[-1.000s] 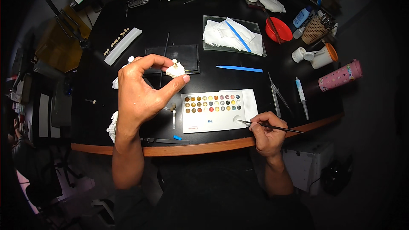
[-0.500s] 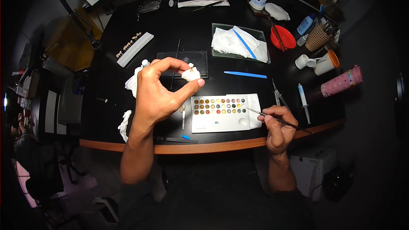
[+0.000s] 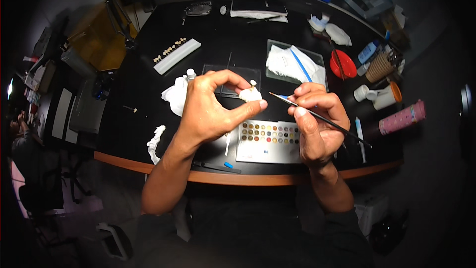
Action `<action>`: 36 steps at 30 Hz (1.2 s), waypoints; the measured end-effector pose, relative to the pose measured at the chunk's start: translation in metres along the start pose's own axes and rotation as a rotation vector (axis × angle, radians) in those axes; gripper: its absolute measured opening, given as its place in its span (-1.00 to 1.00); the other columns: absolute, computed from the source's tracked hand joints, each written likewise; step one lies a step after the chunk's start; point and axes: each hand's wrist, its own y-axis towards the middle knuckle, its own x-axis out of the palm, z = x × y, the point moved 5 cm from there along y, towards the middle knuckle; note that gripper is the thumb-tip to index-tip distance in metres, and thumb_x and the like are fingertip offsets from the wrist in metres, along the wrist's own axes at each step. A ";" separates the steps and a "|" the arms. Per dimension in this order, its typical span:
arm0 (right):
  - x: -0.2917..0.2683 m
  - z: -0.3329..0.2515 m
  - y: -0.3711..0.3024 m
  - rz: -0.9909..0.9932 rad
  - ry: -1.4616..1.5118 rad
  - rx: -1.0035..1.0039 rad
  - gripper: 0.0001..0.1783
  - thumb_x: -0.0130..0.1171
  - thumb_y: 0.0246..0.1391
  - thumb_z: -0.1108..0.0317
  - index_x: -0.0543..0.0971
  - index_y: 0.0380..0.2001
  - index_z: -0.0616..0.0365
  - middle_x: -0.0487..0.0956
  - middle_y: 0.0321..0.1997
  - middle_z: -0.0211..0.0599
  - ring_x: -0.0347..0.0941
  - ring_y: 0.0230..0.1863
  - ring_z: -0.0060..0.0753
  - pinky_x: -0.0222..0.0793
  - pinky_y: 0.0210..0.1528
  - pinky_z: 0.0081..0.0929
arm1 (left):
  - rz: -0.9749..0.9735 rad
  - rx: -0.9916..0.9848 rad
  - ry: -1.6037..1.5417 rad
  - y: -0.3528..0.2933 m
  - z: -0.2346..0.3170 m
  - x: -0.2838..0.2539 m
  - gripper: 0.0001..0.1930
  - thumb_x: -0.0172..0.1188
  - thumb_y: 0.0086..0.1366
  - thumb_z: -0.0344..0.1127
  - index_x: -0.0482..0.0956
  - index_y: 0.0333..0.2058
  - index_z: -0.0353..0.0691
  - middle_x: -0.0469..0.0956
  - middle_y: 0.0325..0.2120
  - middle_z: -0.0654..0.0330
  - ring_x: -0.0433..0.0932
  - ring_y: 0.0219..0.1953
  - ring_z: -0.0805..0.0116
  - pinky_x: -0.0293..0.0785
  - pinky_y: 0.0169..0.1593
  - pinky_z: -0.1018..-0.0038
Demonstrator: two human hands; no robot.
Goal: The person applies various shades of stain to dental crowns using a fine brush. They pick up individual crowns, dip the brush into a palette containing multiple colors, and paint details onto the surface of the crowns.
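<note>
Between thumb and fingertips, my left hand (image 3: 210, 106) pinches a white ridged block (image 3: 250, 96). A small tooth-shaped crown (image 3: 253, 83) stands on a pin at its top. My right hand (image 3: 323, 126) grips a thin dark-handled paintbrush (image 3: 342, 130) like a pen. The brush tip points left at the block, a short gap away from it. Below the hands lies a white palette (image 3: 255, 153) with rows of coloured wells; my right hand covers its right end. A dark flat tray (image 3: 243, 72) is partly hidden behind my left hand.
Back left lies a white rack (image 3: 178, 57) of tooth-shaped tabs. Farther right are a glass plate (image 3: 276, 75) with white tissue, a red bowl (image 3: 349, 67), an orange-rimmed jar (image 3: 384, 98), a pink bottle (image 3: 402, 117) and a syringe (image 3: 361, 141). Black tweezers (image 3: 215, 167) lie near the table's front edge.
My right hand has lifted the paintbrush from the palette up to near the white block. My left hand still holds the block. The whole view has shifted somewhat.
</note>
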 end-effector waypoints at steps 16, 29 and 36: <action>0.026 -0.001 -0.008 -0.066 -0.131 -0.227 -0.76 0.25 -0.03 0.72 0.49 -0.29 0.26 0.59 -0.35 -0.19 0.51 -0.04 -0.16 0.60 0.01 -0.28 | -0.151 -0.210 -0.544 -0.012 -0.008 0.007 -0.73 0.60 0.07 -0.39 0.69 -0.34 -0.38 0.69 -0.38 0.16 0.60 -0.28 0.49 0.50 -0.12 0.53; 0.028 0.002 -0.009 -0.039 -0.088 -0.241 -0.76 0.25 0.03 0.68 0.49 -0.24 0.24 0.57 -0.37 -0.24 0.50 -0.03 -0.19 0.55 0.05 -0.28 | -0.170 -0.278 -0.564 -0.012 -0.009 0.008 -0.73 0.60 0.09 -0.37 0.69 -0.35 -0.39 0.70 -0.42 0.15 0.64 -0.32 0.50 0.54 -0.16 0.54; 0.030 0.000 -0.008 -0.012 -0.092 -0.229 -0.77 0.27 -0.01 0.69 0.51 -0.28 0.24 0.57 -0.40 -0.25 0.51 -0.07 -0.22 0.51 0.06 -0.27 | -0.186 -0.325 -0.600 -0.014 -0.014 0.009 -0.76 0.58 0.11 -0.41 0.69 -0.36 -0.40 0.73 -0.38 0.08 0.66 -0.32 0.47 0.57 -0.16 0.55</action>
